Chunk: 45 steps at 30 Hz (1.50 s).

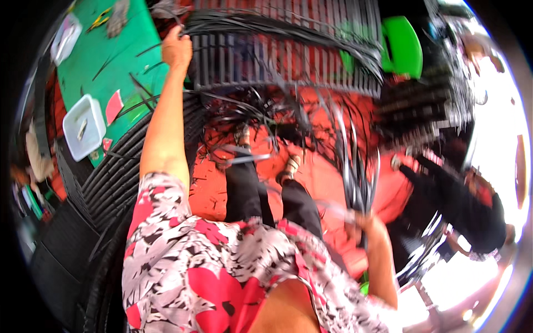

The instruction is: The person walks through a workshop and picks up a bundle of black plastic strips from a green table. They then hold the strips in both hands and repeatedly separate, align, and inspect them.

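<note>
My left hand (177, 50) is stretched out to the far left, its fingers closed at the left end of a bundle of long black flat strips (266, 23). That bundle lies across a dark slatted panel (311, 61). Low on the right, my right hand (367, 226), smeared by motion, is closed around a second bunch of grey-black strips (355, 172). This bunch runs up from the hand toward the panel. More loose strips (244, 114) hang and lie tangled between the panel and my feet.
To the left stands a green table (133, 53) with a white tub (84, 127), yellow-handled pliers (100, 20) and a pink scrap (114, 106). Beside my left arm is a black woven chair (119, 166). A green plastic seat (404, 47) is at the far right. Another person (472, 211) sits at right.
</note>
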Motion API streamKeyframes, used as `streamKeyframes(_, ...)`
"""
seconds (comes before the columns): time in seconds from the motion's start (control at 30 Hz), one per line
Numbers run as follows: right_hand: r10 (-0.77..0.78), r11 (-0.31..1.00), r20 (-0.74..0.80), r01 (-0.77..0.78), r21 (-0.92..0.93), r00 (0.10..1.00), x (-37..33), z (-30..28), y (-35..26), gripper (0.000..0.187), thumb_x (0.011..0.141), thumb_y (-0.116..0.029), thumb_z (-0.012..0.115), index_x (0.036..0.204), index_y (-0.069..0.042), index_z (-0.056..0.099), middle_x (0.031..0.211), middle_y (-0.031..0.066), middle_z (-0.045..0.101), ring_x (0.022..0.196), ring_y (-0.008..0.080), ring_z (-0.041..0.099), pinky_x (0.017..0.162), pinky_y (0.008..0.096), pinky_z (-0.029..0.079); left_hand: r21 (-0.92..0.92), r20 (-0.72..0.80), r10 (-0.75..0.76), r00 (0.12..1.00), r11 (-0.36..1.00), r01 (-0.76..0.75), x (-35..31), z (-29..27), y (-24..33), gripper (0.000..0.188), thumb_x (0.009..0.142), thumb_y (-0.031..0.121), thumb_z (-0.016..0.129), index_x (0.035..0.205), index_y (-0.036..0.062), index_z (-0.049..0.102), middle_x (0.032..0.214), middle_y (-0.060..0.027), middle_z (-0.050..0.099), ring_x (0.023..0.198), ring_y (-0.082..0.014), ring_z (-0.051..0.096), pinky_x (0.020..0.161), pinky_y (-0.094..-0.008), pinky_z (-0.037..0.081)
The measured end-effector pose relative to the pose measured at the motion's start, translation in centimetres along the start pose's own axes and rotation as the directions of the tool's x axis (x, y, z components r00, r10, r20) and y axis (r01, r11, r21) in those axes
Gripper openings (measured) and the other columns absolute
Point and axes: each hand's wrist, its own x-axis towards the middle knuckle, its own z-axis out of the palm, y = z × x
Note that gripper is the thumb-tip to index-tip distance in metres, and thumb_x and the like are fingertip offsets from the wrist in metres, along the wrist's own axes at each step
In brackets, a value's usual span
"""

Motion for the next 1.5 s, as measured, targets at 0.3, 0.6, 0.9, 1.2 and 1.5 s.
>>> streamKeyframes(0.3, -0.268, 0.876, 0.44, 0.026, 0.482, 0.857, 5.3, -2.1, -2.3, 0.014, 0.089, -0.019, 0.046, 0.085, -0.006, 0.047, 0.067, 0.0003, 0.045, 0.047, 0.0054, 0.039, 0.036, 0.0172, 0.032, -0.605, 0.218, 0.882, 0.418, 0.458, -0.651, -14.8, -16.6, 26.9, 0.034, 0.061, -0.012, 0.049, 0.089, 0.0026, 0.063, 0.09, -0.0115, 0.06, 0.08, -0.0259, 0.059, 0.066, -0.0285, 0.05)
streamKeyframes(0.6, -0.41, 0.904, 0.605, 0.219, 0.366, 0.682, 3.5, -3.2, 1.1, 0.02, 0.088, -0.021, 0.053, 0.082, -0.002, 0.055, 0.083, 0.0183, 0.061, 0.047, 0.0088, 0.047, 0.037, 0.0199, 0.039, -0.466, 0.358, 0.933, 0.045, 0.22, -0.857, -21.2, -20.8, 35.5, 0.024, 0.054, -0.009, 0.053, 0.076, -0.001, 0.055, 0.089, -0.011, 0.053, 0.093, -0.0293, 0.051, 0.075, -0.0348, 0.047)
streamKeyframes(0.9, -0.445, 0.884, 0.843, -0.005, 0.468, 0.302, 0.9, -4.6, 4.9, 0.018, 0.086, -0.022, 0.057, 0.085, -0.003, 0.054, 0.095, 0.0269, 0.06, 0.045, 0.0077, 0.044, 0.036, 0.019, 0.041, -0.243, 0.379, 0.925, 0.022, 0.122, -0.962, -21.2, -20.7, 33.3, 0.006, 0.059, -0.004, 0.056, 0.062, -0.0008, 0.053, 0.096, -0.0121, 0.056, 0.096, -0.03, 0.052, 0.084, -0.035, 0.045)
streamKeyframes(1.2, -0.492, 0.853, 0.711, 0.114, 0.509, 0.503, 0.2, -2.1, 5.7, 0.014, 0.083, -0.009, 0.057, 0.094, -0.002, 0.054, 0.071, 0.0089, 0.058, 0.039, 0.0048, 0.04, 0.033, 0.0171, 0.032, -0.003, -0.008, 0.829, 0.56, 0.56, -0.829, -22.7, -20.6, 31.1, 0.024, 0.078, 0.006, 0.054, 0.101, 0.0005, 0.054, 0.108, -0.0154, 0.052, 0.106, -0.0294, 0.047, 0.09, -0.0365, 0.039)
streamKeyframes(1.5, -0.535, 0.821, 0.595, 0.202, 0.534, 0.6, 1.3, 1.9, 5.2, 0.013, 0.084, -0.013, 0.057, 0.077, -0.003, 0.06, 0.061, 0.0027, 0.057, 0.039, 0.0031, 0.039, 0.033, 0.0158, 0.03, -0.348, 0.855, -0.082, 0.512, 0.64, 0.684, -36.7, -26.3, 32.8, 0.038, 0.088, 0.039, 0.049, 0.087, 0.0016, 0.056, 0.077, -0.0055, 0.056, 0.067, -0.0175, 0.059, 0.059, -0.0313, 0.047)
